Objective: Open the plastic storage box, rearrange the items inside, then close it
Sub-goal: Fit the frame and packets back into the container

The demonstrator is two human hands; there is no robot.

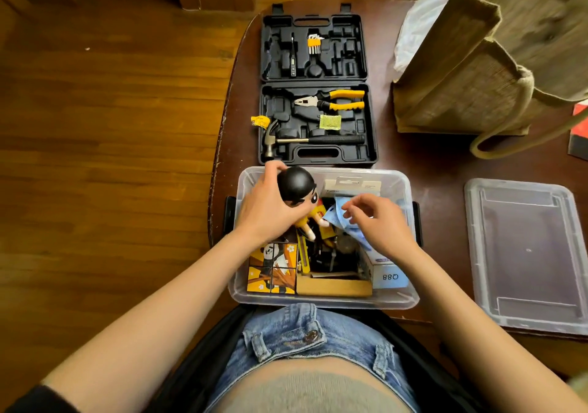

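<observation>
Storage box (410, 298) open; left hand (270, 209) grips doll (297, 186); right hand (381, 221) pinches blue packet (342, 218), contents beneath obscured.

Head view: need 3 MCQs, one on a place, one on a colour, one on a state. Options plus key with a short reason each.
1. Where does the clear lid lie?
A. on the box
B. on the table, right of the storage box
C. on the floor

2. What colour are the handles of the pliers in the tool case?
A. yellow
B. red
C. green

3. What is the left hand doing?
A. resting open on the table
B. pressing the lid down
C. gripping the doll over the box

Key: 1 B, the lid lies flat beside the open box. 2 A, yellow grips with black trim. 3 C, its fingers curl round the doll's black head, while the right hand pinches blue paper.
</observation>
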